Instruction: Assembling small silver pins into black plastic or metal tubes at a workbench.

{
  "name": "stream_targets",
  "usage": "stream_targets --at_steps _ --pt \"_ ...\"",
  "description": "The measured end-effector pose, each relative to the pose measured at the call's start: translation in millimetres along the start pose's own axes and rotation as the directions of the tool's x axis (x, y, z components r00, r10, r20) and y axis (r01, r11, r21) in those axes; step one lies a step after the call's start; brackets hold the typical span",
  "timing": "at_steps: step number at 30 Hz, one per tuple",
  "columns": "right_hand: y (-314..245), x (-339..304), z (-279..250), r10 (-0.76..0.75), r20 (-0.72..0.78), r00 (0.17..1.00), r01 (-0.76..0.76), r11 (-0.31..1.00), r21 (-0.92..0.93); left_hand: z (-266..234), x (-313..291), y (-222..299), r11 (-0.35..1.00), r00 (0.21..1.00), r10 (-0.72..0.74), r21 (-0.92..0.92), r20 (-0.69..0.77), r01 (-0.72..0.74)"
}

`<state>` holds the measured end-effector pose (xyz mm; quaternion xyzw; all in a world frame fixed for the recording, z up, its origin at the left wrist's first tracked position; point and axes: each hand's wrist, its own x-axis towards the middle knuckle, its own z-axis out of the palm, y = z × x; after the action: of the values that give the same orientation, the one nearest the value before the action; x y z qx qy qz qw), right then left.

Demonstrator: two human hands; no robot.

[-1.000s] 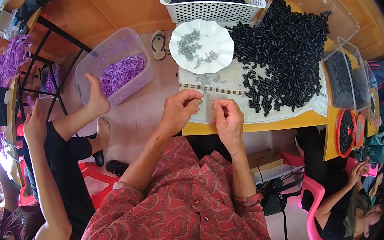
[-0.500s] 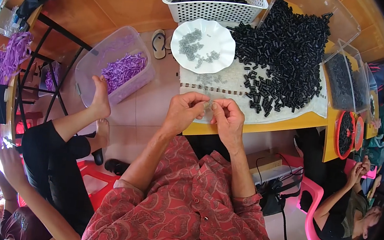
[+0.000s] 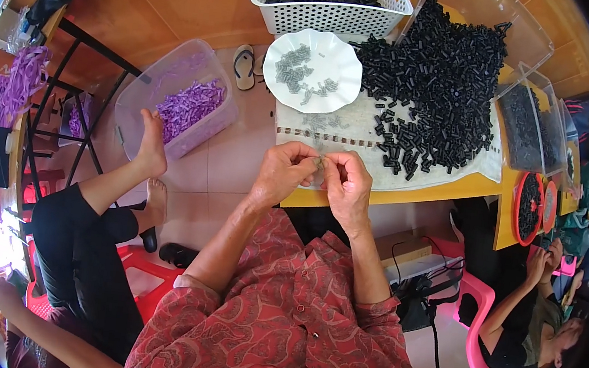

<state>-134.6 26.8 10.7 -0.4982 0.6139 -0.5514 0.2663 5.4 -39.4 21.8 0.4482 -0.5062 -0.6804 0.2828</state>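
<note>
Fingertips [image 3: 310, 164] of left hand [image 3: 279, 173] and right hand [image 3: 349, 189], earlier apart, are meeting near the plate [image 3: 342, 63], so both are pinching a tiny piece [image 3: 319, 163].

Looks like a small handwork workshop — cannot tell whether inside a home. Shows a bench [image 3: 409, 196] spread with a heap of black tubes [image 3: 444, 85], a white basket [image 3: 331, 22] holding more, and a tub [image 3: 206, 130] of purple strips [image 3: 187, 106] on the tiled floor [image 3: 195, 198]. Also shows people [image 3: 517, 336] seated nearby among plastic chairs [image 3: 475, 343] — plus a loose sandal [image 3: 243, 69] and bare feet [image 3: 154, 150], both rather homely.
</note>
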Motion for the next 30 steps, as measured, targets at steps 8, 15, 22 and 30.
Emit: stream_targets --at_steps 8,15,22,30 --pt "-8.4 0.5 5.0 -0.049 -0.017 0.999 0.048 0.995 -0.083 -2.2 0.7 -2.9 0.990 0.997 0.064 0.127 -0.030 -0.060" --pt "-14.4 4.3 1.7 -0.087 0.026 0.996 0.089 0.991 -0.096 -6.2 0.5 -5.5 0.993 0.996 0.082 0.085 -0.048 -0.077" --pt "-18.7 6.7 -6.5 -0.025 0.106 0.994 0.035 0.995 -0.096 -2.3 -3.6 2.6 0.938 0.982 0.182 0.310 -0.059 -0.155" --pt "-12.3 4.2 -3.8 0.157 0.065 0.986 -0.161 0.984 0.073 -3.4 -3.9 2.8 0.912 0.981 0.195 0.371 -0.016 -0.175"
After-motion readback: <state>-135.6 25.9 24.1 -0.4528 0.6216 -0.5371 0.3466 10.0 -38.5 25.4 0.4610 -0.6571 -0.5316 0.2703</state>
